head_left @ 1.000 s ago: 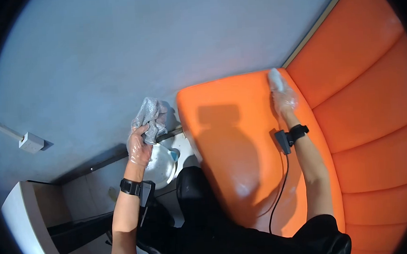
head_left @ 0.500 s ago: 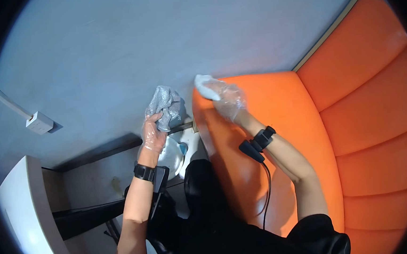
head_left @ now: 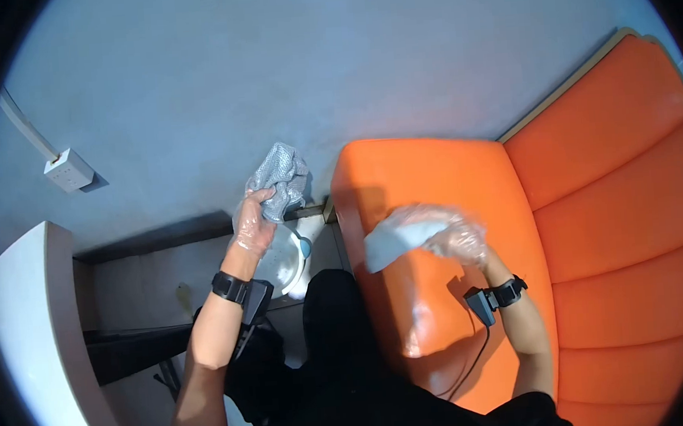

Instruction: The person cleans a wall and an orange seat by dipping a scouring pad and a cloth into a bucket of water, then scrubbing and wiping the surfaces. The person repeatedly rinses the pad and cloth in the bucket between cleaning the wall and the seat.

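Observation:
A crumpled silver-grey cloth point(head_left: 282, 174) hangs in my left hand point(head_left: 254, 225), its thumb pressed over the folds, in front of the wall. A clear plastic glove covers that hand. Over the orange seat point(head_left: 425, 167), my right hand point(head_left: 461, 240), also in a clear glove, grips a pale blue-white cloth point(head_left: 395, 241) that is smeared by motion. The cloth overlaps the seat cushion near its left edge. Below my left hand, a white round basin point(head_left: 285, 260) with a blue part on its rim stands partly hidden by my forearm.
The orange padded backrest point(head_left: 620, 233) rises at the right. A blue-grey wall point(head_left: 267, 60) closes off the far side, with a white power socket point(head_left: 69, 170) and its cable at the left. A white tabletop edge point(head_left: 25, 275) stands at lower left. A thin cable runs from my right wrist.
My right hand has drawn back from the seat's far left corner, toward me and rightward, with the pale cloth. My left hand still holds the grey cloth. The view has shifted slightly.

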The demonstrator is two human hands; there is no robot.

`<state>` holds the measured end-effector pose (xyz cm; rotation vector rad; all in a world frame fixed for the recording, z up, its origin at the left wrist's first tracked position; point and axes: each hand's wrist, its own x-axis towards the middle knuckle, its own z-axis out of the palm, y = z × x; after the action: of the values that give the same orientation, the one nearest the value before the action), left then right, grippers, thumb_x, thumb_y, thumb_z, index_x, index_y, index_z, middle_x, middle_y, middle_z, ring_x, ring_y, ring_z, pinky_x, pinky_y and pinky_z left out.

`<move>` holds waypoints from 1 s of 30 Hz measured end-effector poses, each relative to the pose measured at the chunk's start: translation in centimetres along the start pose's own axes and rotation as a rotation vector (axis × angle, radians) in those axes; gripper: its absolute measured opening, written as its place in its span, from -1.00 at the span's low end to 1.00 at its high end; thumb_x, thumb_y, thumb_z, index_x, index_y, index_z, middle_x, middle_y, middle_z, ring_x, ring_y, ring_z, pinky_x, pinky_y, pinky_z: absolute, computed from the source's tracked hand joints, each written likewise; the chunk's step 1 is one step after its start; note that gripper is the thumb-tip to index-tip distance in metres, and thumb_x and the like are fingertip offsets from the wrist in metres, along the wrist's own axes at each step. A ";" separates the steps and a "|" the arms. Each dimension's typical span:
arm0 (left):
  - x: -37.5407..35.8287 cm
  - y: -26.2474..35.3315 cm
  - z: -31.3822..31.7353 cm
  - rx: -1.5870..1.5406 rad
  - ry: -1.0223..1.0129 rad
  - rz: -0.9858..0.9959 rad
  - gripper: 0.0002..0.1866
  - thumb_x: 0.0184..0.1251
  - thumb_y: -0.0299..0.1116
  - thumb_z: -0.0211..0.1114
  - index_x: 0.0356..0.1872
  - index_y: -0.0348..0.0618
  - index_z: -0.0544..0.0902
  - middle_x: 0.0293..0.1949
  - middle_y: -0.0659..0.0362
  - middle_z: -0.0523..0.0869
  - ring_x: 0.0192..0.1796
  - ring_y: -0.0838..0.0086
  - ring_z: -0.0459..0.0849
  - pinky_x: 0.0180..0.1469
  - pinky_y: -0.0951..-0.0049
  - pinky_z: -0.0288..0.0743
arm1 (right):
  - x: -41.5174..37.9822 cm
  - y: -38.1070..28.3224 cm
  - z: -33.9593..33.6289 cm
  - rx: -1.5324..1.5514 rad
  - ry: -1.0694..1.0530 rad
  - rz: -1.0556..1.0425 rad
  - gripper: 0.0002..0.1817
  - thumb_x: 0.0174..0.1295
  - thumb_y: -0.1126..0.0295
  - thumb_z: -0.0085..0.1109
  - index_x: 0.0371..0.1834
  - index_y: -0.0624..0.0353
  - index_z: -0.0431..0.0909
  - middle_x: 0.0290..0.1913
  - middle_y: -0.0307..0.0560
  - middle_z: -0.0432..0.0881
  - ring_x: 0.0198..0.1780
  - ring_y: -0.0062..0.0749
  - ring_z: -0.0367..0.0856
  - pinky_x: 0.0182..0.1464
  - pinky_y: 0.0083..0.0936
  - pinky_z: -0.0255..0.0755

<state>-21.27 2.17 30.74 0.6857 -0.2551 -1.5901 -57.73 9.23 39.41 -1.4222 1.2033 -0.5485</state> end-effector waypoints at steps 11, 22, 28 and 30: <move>0.2 -0.9 -0.7 0.002 0.083 -0.074 -0.56 0.21 -0.68 0.11 0.14 -0.19 0.48 0.04 0.09 0.66 0.05 0.30 0.68 0.17 0.34 0.58 | 9.7 0.3 1.6 0.262 0.646 -0.063 -0.63 0.17 0.57 0.15 0.09 0.26 0.53 -0.48 -0.22 0.51 -0.58 -0.57 0.39 -0.57 -0.58 0.30; 0.5 -1.4 -0.7 -0.005 0.124 0.001 -0.60 0.26 -0.64 0.13 0.14 -0.18 0.49 0.03 0.11 0.66 0.05 0.32 0.68 0.17 0.29 0.56 | 7.6 -4.5 6.9 0.966 0.615 -0.256 -0.35 0.21 0.58 0.14 0.42 0.27 0.24 0.18 0.07 0.51 0.08 -0.23 0.58 0.10 -0.43 0.54; -1.0 -0.7 1.1 0.108 0.101 -0.083 -0.56 0.33 -0.40 0.28 0.22 -0.03 0.42 0.01 0.28 0.64 0.05 0.39 0.63 0.13 0.27 0.46 | 6.6 -7.8 7.5 0.587 0.979 -0.184 -0.28 0.27 0.45 0.19 0.51 0.24 0.15 0.30 0.09 0.45 0.20 -0.27 0.52 0.12 -0.41 0.48; -1.4 -0.4 2.0 0.158 0.076 -0.070 -0.51 0.34 -0.38 0.28 0.27 -0.02 0.38 0.07 0.28 0.61 0.08 0.40 0.62 0.13 0.26 0.46 | 8.2 -5.4 7.3 0.300 1.114 -0.222 -0.24 0.26 0.41 0.20 0.53 0.21 0.11 0.42 0.13 0.32 0.32 -0.22 0.43 0.18 -0.41 0.45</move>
<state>-22.77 3.09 32.47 0.8837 -0.3055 -1.6181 -46.52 4.34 40.08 -0.9585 1.6943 -1.7406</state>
